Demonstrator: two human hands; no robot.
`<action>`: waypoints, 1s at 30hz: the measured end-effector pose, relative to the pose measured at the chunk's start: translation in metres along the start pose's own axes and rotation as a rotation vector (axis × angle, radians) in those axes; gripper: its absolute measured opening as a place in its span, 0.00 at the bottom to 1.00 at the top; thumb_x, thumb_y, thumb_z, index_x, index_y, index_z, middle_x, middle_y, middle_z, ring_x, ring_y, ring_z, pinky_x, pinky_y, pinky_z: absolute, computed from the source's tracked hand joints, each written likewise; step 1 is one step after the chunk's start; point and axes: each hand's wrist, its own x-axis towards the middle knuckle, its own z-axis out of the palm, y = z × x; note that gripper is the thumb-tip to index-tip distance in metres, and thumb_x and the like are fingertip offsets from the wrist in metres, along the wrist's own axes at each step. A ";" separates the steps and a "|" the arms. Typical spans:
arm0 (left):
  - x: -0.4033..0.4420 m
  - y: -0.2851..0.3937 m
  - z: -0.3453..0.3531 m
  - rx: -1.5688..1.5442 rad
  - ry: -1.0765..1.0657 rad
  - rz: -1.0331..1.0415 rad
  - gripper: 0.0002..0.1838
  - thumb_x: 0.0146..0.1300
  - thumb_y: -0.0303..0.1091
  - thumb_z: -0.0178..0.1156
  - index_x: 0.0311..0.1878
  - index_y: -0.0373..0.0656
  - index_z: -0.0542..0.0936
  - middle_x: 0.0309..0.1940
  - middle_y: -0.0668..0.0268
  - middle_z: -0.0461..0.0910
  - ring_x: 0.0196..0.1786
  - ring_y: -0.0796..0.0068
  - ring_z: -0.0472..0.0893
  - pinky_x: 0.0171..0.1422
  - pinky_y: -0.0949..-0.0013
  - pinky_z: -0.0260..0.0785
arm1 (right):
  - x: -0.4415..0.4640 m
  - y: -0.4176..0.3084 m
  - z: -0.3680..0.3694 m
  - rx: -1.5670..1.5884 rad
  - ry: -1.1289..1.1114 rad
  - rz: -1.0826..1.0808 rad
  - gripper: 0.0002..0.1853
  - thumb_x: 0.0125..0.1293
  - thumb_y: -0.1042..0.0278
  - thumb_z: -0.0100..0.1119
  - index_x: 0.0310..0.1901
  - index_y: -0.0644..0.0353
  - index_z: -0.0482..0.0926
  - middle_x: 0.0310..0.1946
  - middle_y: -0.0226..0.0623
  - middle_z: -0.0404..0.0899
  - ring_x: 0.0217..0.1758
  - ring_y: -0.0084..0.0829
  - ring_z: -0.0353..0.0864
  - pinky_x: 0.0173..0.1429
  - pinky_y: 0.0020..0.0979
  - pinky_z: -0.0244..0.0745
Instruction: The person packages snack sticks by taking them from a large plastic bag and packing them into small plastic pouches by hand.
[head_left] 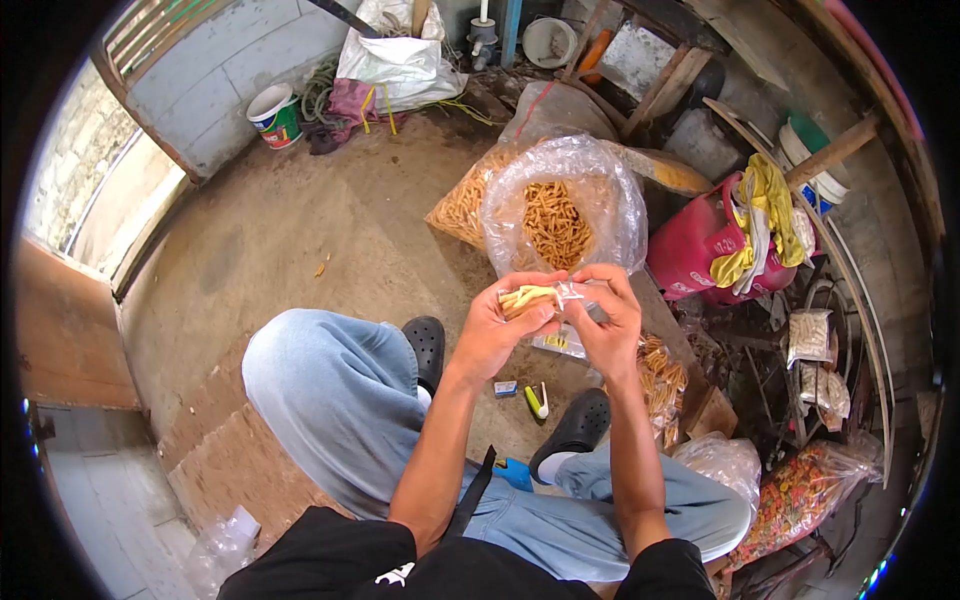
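An open sack (504, 215) of sticks (557, 228) stands at 12 o'clock from a person's left hand (492, 330) and right hand (610, 325); bagged sticks (662, 378) lie at 4. Left fingers curl around a seemingly filled packet (527, 298) between them, right fingertips pinching its apparently unfastened end. A green stapler (535, 402) lies at 6.

The single view looks from the person's head, forward and steeply down, over the shirt (500, 572) along the bottom edge and the jeans (320, 380), with the left hand (508, 318) and right hand (610, 318) close by near the middle. Its wide, round frame reaches across the floor (240, 250) to the far wall (235, 70) at the top.
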 end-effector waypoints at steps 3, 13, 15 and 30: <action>-0.003 -0.001 0.002 0.022 0.006 -0.045 0.18 0.62 0.24 0.61 0.55 0.39 0.73 0.50 0.63 0.78 0.48 0.77 0.80 0.50 0.70 0.80 | 0.003 -0.004 -0.001 0.138 -0.093 0.074 0.12 0.49 0.79 0.68 0.38 0.58 0.85 0.42 0.36 0.78 0.48 0.33 0.77 0.50 0.31 0.72; 0.002 0.005 0.004 -0.231 0.002 0.002 0.17 0.69 0.31 0.53 0.59 0.38 0.69 0.50 0.60 0.78 0.50 0.71 0.81 0.50 0.64 0.81 | 0.008 -0.009 -0.014 0.309 -0.054 0.324 0.08 0.64 0.71 0.58 0.41 0.61 0.85 0.46 0.39 0.78 0.53 0.32 0.75 0.57 0.32 0.69; 0.003 0.000 -0.001 -0.244 -0.015 -0.001 0.17 0.70 0.31 0.52 0.60 0.38 0.69 0.52 0.58 0.77 0.50 0.69 0.81 0.50 0.63 0.81 | 0.009 -0.013 -0.014 0.276 -0.110 0.286 0.10 0.67 0.69 0.55 0.42 0.61 0.85 0.47 0.40 0.78 0.54 0.33 0.74 0.59 0.33 0.67; 0.009 -0.013 -0.004 -0.300 0.043 0.137 0.17 0.72 0.34 0.49 0.61 0.44 0.69 0.66 0.57 0.66 0.64 0.61 0.72 0.66 0.55 0.69 | 0.000 -0.001 0.002 0.301 -0.134 0.346 0.12 0.60 0.71 0.65 0.46 0.62 0.82 0.48 0.38 0.79 0.50 0.27 0.77 0.50 0.26 0.73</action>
